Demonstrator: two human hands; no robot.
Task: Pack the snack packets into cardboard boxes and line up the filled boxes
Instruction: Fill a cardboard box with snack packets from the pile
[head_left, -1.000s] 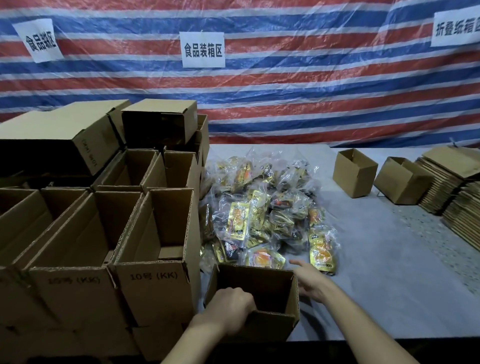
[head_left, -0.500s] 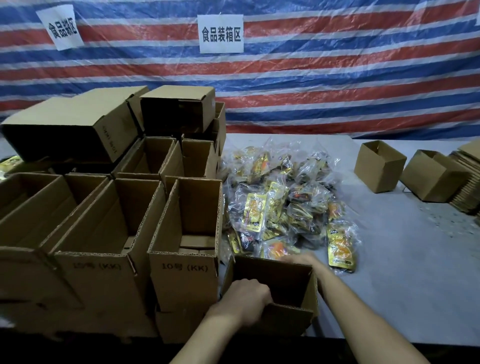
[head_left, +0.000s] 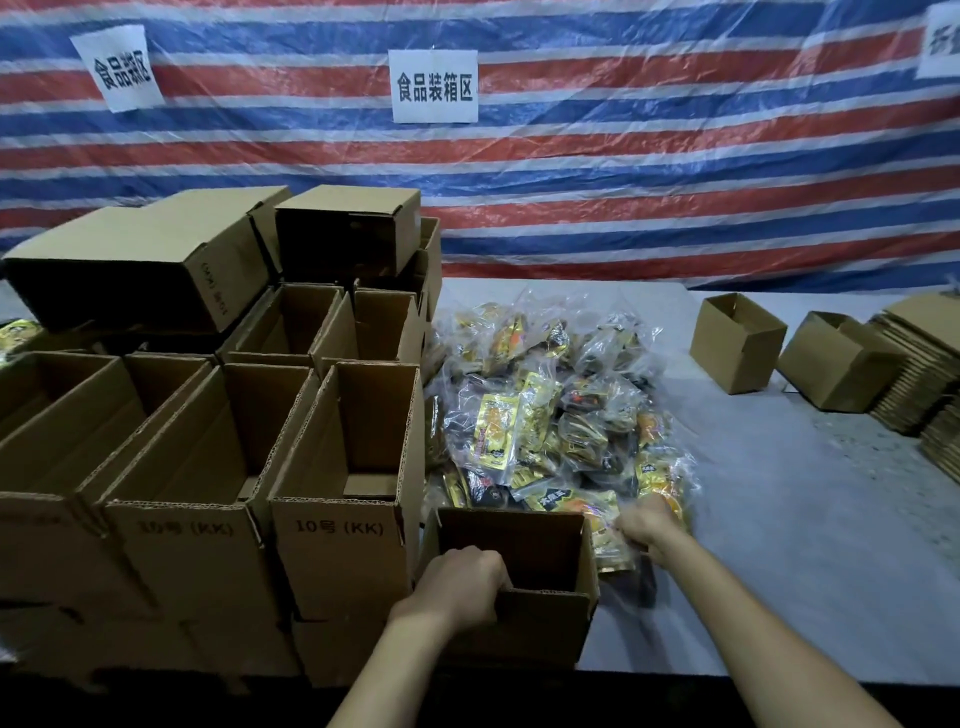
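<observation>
A small open cardboard box stands at the table's near edge, its inside dark. My left hand grips the box's near rim, fingers curled over it. A heap of clear and yellow snack packets lies just beyond the box. My right hand is at the heap's near right corner, blurred, its fingers closed on a yellow packet beside the box's right wall.
Rows of open empty cardboard boxes fill the left, with closed boxes stacked behind. Two small open boxes and stacks of flat cartons sit at the right. Grey table surface lies bare at right.
My right hand has come from the box's far rim to its right side and taken hold of a yellow packet. My left hand stays on the box rim. The view shifted slightly.
</observation>
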